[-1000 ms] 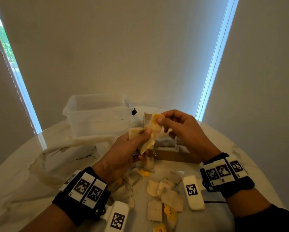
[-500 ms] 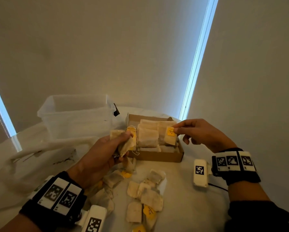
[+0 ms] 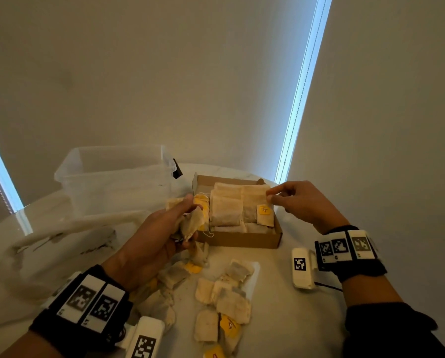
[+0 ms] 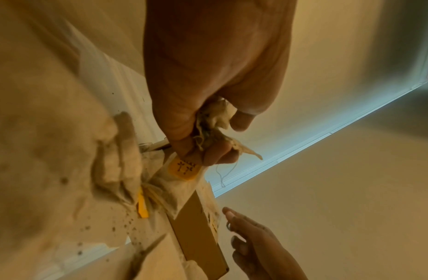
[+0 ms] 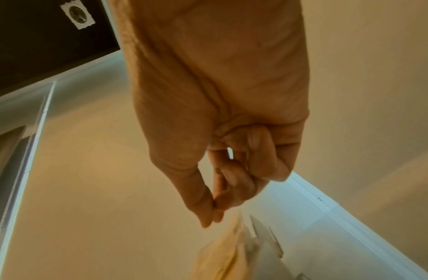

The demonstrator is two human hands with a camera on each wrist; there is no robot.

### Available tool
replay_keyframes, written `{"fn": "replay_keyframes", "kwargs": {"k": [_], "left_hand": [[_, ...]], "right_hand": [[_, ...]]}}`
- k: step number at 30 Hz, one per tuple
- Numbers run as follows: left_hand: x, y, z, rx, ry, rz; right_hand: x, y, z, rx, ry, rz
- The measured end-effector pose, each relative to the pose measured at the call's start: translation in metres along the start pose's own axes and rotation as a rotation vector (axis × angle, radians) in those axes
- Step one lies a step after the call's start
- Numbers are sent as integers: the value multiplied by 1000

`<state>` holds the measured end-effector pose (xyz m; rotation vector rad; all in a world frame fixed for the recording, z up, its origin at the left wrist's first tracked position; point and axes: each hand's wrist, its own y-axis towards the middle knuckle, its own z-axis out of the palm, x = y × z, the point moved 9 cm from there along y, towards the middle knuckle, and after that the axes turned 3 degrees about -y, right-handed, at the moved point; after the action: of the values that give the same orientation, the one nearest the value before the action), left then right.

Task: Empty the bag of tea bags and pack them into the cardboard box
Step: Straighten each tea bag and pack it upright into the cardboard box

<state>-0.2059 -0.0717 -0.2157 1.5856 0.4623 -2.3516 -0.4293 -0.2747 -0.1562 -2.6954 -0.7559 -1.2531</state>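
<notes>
Cardboard box (image 3: 238, 240) sits open on the white table (image 3: 280, 319) in front of me, already lined with rows of tea bags lying flat inside it. My left hand (image 3: 162, 236) is raised just to the left of the box, palm turned inward, fingers and thumb curled round a small bunch of tea bags (image 3: 194, 222); from the left wrist view the crumpled paper and a loose string stick out between my thumb and fingers (image 4: 215, 151), and a yellow tag (image 4: 184, 168) hangs below them. My right hand (image 3: 297, 202) reaches in from the right, wrist lifted, thumb and forefinger brought together at the box's far right edge, with the other fingers folded back. From the right wrist view the fingertips (image 5: 210, 210) meet with nothing clearly between them, so I cannot tell whether they pinch anything. One tea bag with a yellow tag (image 3: 264, 215) stands tilted at the right end of the box, just below those fingertips. More loose tea bags (image 3: 224, 301) lie scattered on the table near me, between my wrists. The emptied cloth bag (image 3: 48, 244) lies slack to the left, with a clear plastic tub (image 3: 118, 177) behind it.
</notes>
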Motion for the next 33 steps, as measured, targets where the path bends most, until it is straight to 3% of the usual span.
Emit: {"fn": "replay_keyframes", "kwargs": {"k": [3, 8, 11, 20, 30, 33], "left_hand": [[-3, -3, 3, -9, -61, -15], [-8, -8, 6, -18, -130, -5], [-7, -8, 4, -12, -97, 3], [-6, -8, 0, -22, -64, 10], [-3, -7, 1, 29, -21, -18], [-6, -9, 7, 83, -19, -10]], "right_hand": [[34, -10, 9, -8, 66, -122], [101, -48, 79, 293, 98, -270], [107, -58, 107, 364, 130, -258], [102, -48, 90, 201, 358, -279], [107, -48, 72, 50, 415, -386], [111, -48, 75, 86, 363, -430]]}}
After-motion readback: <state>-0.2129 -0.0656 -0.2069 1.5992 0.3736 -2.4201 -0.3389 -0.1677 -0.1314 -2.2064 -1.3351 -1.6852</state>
